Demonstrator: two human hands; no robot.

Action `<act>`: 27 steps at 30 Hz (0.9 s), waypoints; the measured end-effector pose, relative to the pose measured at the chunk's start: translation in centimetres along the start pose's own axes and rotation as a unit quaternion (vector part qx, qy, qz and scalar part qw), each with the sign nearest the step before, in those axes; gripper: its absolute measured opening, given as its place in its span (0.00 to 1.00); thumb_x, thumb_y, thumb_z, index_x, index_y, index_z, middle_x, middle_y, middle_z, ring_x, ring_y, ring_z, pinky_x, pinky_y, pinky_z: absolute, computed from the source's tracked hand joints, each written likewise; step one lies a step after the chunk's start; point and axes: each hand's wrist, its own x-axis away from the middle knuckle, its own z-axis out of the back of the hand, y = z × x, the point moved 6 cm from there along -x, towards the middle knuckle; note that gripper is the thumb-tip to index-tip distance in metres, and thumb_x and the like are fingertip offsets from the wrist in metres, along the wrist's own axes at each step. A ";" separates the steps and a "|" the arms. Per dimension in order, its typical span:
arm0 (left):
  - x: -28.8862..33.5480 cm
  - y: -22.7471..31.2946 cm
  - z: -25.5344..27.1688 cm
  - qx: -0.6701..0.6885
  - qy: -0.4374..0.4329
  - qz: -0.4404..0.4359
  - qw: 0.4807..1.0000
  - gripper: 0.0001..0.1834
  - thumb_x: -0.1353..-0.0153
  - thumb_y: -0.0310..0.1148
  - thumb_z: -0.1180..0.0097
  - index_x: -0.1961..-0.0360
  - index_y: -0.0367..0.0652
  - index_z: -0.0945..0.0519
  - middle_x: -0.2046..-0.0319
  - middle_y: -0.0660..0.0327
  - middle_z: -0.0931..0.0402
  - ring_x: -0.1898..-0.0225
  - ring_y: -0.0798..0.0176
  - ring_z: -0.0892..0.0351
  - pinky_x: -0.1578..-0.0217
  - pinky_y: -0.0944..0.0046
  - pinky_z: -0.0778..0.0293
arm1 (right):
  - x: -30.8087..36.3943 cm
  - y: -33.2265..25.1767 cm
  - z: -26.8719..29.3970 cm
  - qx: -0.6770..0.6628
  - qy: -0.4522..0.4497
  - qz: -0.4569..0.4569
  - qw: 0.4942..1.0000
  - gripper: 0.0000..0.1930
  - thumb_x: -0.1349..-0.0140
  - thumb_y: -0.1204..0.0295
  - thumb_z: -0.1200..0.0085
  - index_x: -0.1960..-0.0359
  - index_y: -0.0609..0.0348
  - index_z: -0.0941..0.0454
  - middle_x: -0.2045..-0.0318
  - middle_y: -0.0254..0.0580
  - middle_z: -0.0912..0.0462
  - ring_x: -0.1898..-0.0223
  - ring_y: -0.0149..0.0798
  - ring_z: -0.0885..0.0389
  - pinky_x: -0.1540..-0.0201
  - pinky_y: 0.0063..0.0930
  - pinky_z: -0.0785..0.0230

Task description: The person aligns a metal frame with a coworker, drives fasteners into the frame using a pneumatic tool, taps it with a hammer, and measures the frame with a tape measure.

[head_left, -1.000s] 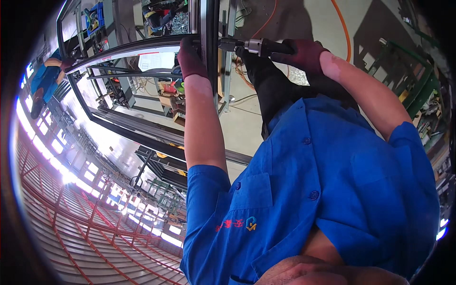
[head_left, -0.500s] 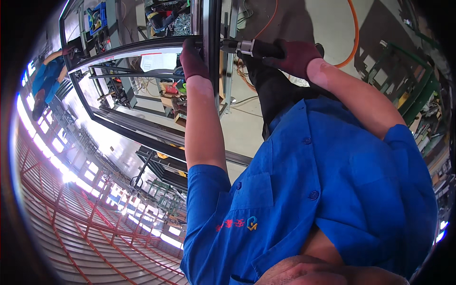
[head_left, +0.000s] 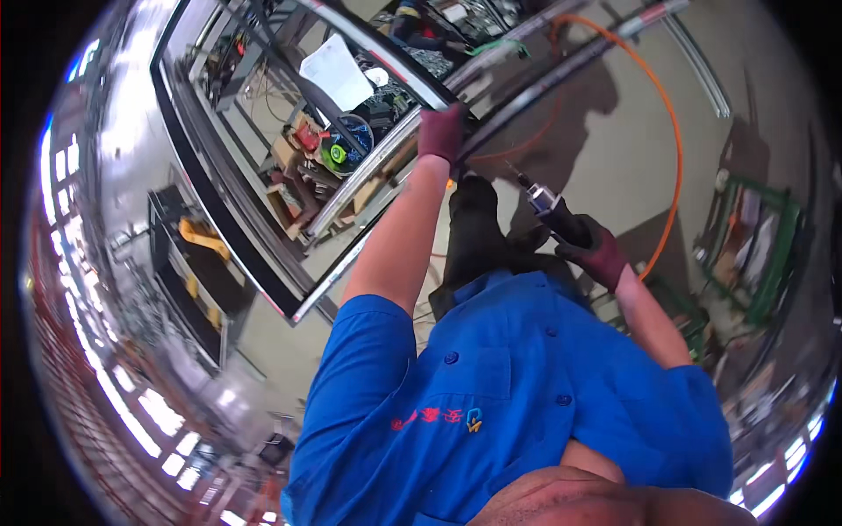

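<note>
My left hand [head_left: 440,133], in a maroon glove, is closed over the edge of a large dark metal frame [head_left: 230,219] near its corner. The fingertips are hidden behind the profile. Farther right and nearer my body, my right hand [head_left: 601,254], also in a maroon glove, is closed around a black drill [head_left: 561,217] with a silver chuck. Its thin bit points up and left toward the frame, with a gap between them. A long dark profile [head_left: 553,79] runs off to the far right from beside my left hand.
An orange hose [head_left: 675,149] loops over the floor on the right. Beyond the frame's opening lie a white sheet [head_left: 337,74], a round bin [head_left: 358,140] and boxes. A green metal rack [head_left: 767,254] stands at right; dark frames with yellow parts [head_left: 203,241] are at left.
The drill has come away from the frame, drawn back toward my body and right in my right hand. My left hand still holds the frame, and the whole view has turned.
</note>
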 end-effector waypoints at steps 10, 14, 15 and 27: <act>2.7 0.0 3.4 0.388 -0.036 0.312 0.867 0.61 0.38 0.62 0.30 0.23 0.22 0.40 0.33 0.29 0.20 0.33 0.31 0.16 0.31 0.42 0.22 | -16.1 -26.8 1.7 0.118 0.060 0.054 0.990 0.35 0.35 0.57 0.24 0.31 0.58 0.24 0.64 0.29 0.18 0.73 0.23 0.25 0.72 0.24 0.32; 2.5 -0.2 3.3 0.426 -0.033 0.301 0.853 0.64 0.40 0.67 0.25 0.22 0.28 0.40 0.30 0.33 0.22 0.30 0.32 0.19 0.31 0.44 0.22 | -27.4 -28.1 5.1 0.196 0.040 0.015 0.980 0.46 0.41 0.61 0.23 0.22 0.61 0.30 0.49 0.47 0.13 0.58 0.36 0.16 0.58 0.36 0.19; 2.6 -0.5 4.2 0.431 -0.027 0.308 0.848 0.64 0.40 0.67 0.25 0.22 0.28 0.40 0.30 0.33 0.22 0.30 0.32 0.19 0.31 0.44 0.22 | -29.2 -28.9 5.4 0.205 0.033 0.016 0.978 0.46 0.41 0.61 0.23 0.22 0.61 0.30 0.49 0.47 0.13 0.58 0.36 0.16 0.58 0.36 0.19; 12.1 -22.2 6.2 0.293 -0.053 0.364 0.882 0.33 0.30 0.55 0.32 0.30 0.49 0.18 0.41 0.45 0.11 0.38 0.39 0.13 0.38 0.43 0.18 | -60.7 -20.4 18.2 0.507 -0.008 0.017 0.862 0.41 0.39 0.68 0.26 0.21 0.51 0.26 0.53 0.47 0.08 0.67 0.37 0.13 0.65 0.40 0.19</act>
